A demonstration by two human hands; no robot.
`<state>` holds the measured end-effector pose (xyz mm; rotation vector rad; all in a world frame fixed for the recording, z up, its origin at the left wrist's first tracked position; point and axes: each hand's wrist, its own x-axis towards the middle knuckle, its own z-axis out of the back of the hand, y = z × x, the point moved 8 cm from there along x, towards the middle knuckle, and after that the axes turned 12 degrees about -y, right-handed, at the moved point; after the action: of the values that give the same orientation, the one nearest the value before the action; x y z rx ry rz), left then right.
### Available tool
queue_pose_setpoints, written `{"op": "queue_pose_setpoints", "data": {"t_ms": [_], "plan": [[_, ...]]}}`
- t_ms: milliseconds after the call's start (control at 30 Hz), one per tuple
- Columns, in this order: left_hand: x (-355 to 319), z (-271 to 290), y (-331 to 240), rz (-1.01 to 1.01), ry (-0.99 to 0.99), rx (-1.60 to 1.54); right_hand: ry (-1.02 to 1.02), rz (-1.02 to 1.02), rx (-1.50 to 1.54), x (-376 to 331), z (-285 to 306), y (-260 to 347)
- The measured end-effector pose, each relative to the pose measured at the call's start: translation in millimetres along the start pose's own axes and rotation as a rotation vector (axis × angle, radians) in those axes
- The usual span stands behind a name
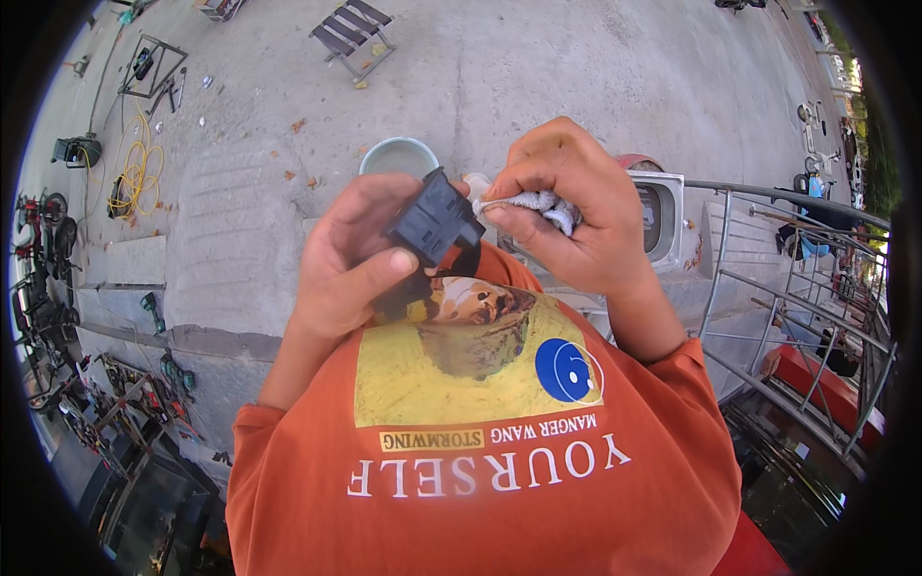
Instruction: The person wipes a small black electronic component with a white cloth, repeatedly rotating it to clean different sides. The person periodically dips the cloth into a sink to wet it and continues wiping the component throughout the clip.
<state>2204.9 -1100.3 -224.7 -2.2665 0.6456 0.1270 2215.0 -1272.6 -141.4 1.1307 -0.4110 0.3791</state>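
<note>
Left hand grips a black plastic part, thumb pressed on it. Right hand pinches a grey rag against it.

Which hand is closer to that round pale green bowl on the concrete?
Left. The left hand sits just below the round pale green bowl; the right hand is off to its right.
</note>
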Motion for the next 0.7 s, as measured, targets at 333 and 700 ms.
{"op": "queue_pose_setpoints", "data": {"t_ms": [333, 700], "plan": [[-1, -3, 3, 0.023, 0.021, -0.083, 0.007, 0.045, -0.043, 4, 0, 13], [-2, -2, 0, -0.067, 0.074, -0.001, 0.124, 0.069, -0.083, -1, -17, 22]]}}
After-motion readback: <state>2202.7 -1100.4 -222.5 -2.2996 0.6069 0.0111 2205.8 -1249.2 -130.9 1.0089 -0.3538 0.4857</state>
